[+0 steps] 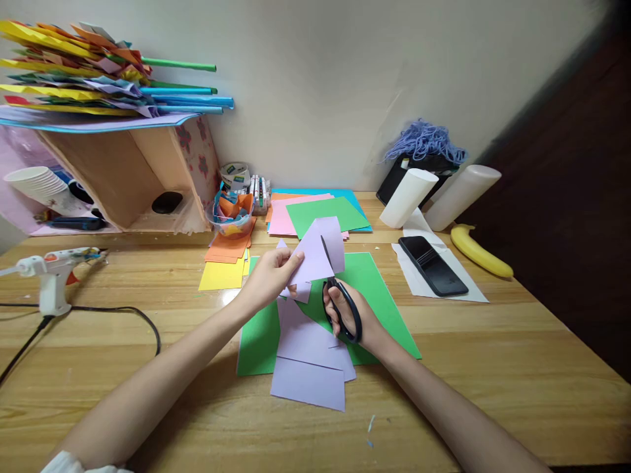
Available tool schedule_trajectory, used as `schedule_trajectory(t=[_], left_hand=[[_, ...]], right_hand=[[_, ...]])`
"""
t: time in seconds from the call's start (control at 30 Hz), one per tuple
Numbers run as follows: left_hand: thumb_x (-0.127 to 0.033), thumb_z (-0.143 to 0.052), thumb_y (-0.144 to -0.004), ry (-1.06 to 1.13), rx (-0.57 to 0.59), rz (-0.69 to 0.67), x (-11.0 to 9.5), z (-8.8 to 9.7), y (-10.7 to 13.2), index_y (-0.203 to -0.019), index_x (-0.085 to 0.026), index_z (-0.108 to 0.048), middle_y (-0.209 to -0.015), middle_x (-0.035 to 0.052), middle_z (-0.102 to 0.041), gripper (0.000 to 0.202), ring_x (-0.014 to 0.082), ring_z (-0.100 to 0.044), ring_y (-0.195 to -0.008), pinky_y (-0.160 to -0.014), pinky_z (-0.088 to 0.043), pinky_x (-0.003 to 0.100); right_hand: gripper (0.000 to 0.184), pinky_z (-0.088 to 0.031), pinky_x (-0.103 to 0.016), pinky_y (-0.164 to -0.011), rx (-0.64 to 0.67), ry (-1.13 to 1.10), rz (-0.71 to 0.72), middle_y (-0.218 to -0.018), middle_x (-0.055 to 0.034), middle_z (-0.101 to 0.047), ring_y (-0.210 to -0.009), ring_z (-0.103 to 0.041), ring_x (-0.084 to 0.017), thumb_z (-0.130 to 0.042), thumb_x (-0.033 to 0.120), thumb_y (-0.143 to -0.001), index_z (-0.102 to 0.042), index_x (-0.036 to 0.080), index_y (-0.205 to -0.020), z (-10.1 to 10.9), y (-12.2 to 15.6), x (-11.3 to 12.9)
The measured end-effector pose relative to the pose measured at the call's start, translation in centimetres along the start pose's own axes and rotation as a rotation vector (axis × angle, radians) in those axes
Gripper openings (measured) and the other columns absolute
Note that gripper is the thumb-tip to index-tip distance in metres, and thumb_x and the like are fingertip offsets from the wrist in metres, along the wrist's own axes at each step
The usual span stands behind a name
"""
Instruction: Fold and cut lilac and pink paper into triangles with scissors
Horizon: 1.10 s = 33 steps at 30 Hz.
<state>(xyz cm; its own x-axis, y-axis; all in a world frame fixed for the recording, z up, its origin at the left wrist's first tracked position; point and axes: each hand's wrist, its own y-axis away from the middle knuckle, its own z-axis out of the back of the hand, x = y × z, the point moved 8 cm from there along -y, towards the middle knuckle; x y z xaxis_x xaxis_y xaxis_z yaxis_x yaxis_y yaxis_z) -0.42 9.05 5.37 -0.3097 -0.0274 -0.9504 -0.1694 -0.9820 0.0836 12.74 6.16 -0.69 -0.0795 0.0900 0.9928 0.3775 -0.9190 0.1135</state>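
My left hand [270, 276] pinches a lilac sheet of paper [320, 249], holding it up above the table. My right hand [351, 316] grips black-handled scissors [340, 305], whose blade runs up into the lilac sheet. Under both hands lies a large green sheet [379, 295], with several cut lilac pieces [310, 364] spread over it toward me.
A white glue gun [49, 272] with a black cord lies at the left. Behind are stacked coloured papers [224, 259], a bowl of scraps [231, 213], tape, markers and a cardboard shelf [123, 174]. At the right are a black phone [432, 265], a banana [479, 251], white rolls and yarn.
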Motion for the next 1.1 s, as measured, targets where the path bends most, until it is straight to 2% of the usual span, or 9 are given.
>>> schedule_trajectory(t=[0.23, 0.4, 0.53, 0.77, 1.1], left_hand=[[-0.051, -0.038, -0.083, -0.182, -0.165, -0.063, 0.1, 1.8, -0.7, -0.064, -0.015, -0.050, -0.057, -0.0024, -0.045, 0.043, 0.0101, -0.039, -0.052, -0.046, -0.028, 0.020], [-0.047, -0.033, -0.086, -0.312, -0.207, -0.086, 0.3, 1.7, -0.5, -0.065, -0.016, -0.050, -0.057, -0.0018, -0.046, 0.042, 0.0114, -0.040, -0.054, -0.048, -0.025, 0.022], [-0.044, -0.033, -0.087, -0.367, -0.188, -0.110, -0.3, 1.1, -0.1, -0.061, -0.016, -0.046, -0.055, -0.0022, -0.044, 0.040, 0.0109, -0.039, -0.052, -0.049, -0.023, 0.022], [-0.041, -0.034, -0.087, -0.372, -0.162, -0.127, -1.0, 0.4, 0.3, -0.059, -0.017, -0.042, -0.055, -0.0021, -0.046, 0.038, 0.0106, -0.039, -0.053, -0.051, -0.024, 0.023], [-0.043, -0.035, -0.086, -0.322, -0.154, -0.097, -0.4, 0.5, 0.0, -0.060, -0.016, -0.044, -0.055, -0.0026, -0.043, 0.038, 0.0107, -0.038, -0.053, -0.050, -0.023, 0.023]], right_hand=[[0.048, -0.035, -0.016, -0.031, 0.138, 0.058, -0.036, -0.046, 0.0093, -0.039, -0.029, -0.039, -0.005, -0.039, 0.066, -0.078, -0.044, 0.018, -0.076, -1.3, 0.6, 0.0], [0.057, -0.033, -0.016, -0.032, 0.219, -0.021, -0.033, -0.047, 0.0090, -0.039, -0.030, -0.038, -0.005, -0.032, 0.072, -0.076, -0.046, 0.017, -0.079, -2.3, 0.9, 0.1], [0.064, -0.037, -0.018, -0.034, 0.261, -0.119, -0.068, -0.048, 0.0086, -0.040, -0.032, -0.041, -0.006, -0.029, 0.077, -0.071, -0.046, 0.017, -0.081, -2.9, 0.8, -0.4], [0.063, -0.040, -0.018, -0.035, 0.233, -0.170, -0.080, -0.047, 0.0087, -0.040, -0.032, -0.043, -0.006, -0.031, 0.077, -0.071, -0.047, 0.017, -0.080, -2.8, 0.6, -1.0], [0.057, -0.034, -0.015, -0.031, 0.154, -0.033, -0.077, -0.046, 0.0094, -0.039, -0.030, -0.039, -0.004, -0.038, 0.074, -0.071, -0.043, 0.017, -0.074, -2.2, 0.9, 0.0]])
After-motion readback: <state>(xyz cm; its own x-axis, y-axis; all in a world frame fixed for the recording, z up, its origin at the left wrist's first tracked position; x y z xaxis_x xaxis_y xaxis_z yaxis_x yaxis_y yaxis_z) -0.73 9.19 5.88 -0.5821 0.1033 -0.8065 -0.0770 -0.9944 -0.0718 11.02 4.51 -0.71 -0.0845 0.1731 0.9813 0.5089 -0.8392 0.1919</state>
